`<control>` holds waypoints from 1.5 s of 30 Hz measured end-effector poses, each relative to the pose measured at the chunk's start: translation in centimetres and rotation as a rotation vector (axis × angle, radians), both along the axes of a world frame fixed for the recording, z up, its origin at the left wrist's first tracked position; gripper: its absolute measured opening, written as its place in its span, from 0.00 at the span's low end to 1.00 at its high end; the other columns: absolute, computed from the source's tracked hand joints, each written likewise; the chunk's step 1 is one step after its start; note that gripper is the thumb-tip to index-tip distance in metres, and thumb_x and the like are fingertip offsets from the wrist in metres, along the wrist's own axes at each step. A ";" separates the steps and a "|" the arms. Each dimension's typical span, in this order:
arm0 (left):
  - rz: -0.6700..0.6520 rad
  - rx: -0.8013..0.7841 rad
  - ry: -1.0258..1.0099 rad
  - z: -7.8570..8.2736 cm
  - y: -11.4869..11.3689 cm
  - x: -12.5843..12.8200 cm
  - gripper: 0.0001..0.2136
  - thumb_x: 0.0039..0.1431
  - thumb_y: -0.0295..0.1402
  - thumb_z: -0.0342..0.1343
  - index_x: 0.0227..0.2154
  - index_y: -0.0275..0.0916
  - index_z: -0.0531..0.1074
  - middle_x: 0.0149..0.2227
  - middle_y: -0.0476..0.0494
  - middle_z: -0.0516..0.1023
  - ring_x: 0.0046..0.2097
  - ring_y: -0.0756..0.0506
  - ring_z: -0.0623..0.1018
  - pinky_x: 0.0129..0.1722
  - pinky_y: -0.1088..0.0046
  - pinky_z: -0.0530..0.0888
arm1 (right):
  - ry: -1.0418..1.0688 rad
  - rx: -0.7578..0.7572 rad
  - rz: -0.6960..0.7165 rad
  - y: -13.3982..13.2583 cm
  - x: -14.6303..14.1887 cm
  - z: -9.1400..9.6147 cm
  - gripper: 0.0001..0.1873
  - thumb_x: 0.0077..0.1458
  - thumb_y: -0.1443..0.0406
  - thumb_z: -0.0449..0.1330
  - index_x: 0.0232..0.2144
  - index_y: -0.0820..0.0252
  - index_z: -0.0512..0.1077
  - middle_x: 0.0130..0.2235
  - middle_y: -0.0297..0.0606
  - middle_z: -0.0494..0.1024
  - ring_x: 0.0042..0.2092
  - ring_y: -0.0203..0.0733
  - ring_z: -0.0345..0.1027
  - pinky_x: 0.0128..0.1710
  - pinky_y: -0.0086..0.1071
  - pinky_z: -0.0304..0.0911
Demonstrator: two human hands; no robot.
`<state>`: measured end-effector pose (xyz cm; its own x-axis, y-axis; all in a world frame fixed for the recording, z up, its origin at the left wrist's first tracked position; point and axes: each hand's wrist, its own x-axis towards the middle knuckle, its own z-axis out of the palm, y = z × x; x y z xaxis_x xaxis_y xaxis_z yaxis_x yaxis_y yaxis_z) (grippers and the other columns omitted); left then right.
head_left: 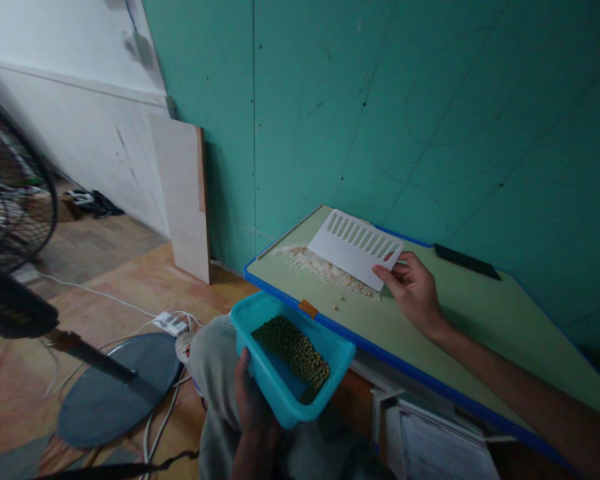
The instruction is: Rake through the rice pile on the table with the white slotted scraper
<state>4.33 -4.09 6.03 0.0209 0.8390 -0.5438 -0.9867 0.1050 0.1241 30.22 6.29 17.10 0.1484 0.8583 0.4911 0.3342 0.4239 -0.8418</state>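
Note:
My right hand [413,290] grips the right end of a white slotted plastic scraper [347,257], tilted above the pale green tabletop [460,300]. Along the scraper's lower edge lies a spread of white grains [325,270] mixed with tan, pea-like beans. A few loose beans [336,307] sit nearer the table's blue edge. My left hand [255,393] holds a turquoise plastic basin [275,390] from below and the side, just under that edge and over my lap. Inside the basin are small green beans [277,333] and round tan beans [313,360]. Some left fingers are hidden beneath the basin.
A green wall [330,120] stands right behind the table. To the left are a pedestal fan base [120,387], cables and a white power strip [170,323] on the floor. A pale board [183,193] leans on the wall. A dark strip [467,261] lies at the table's back.

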 end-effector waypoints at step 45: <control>0.000 -0.062 0.061 0.8 0.0 0.2 0.18 0.66 0.41 0.56 0.53 0.41 0.80 0.36 0.42 0.87 0.51 0.34 0.84 0.58 0.54 0.75 | -0.317 0.116 -0.008 -1.1 -0.1 -0.1 0.14 0.55 0.53 0.71 0.37 0.53 0.75 0.35 0.35 0.86 0.33 0.46 0.83 0.35 0.38 0.79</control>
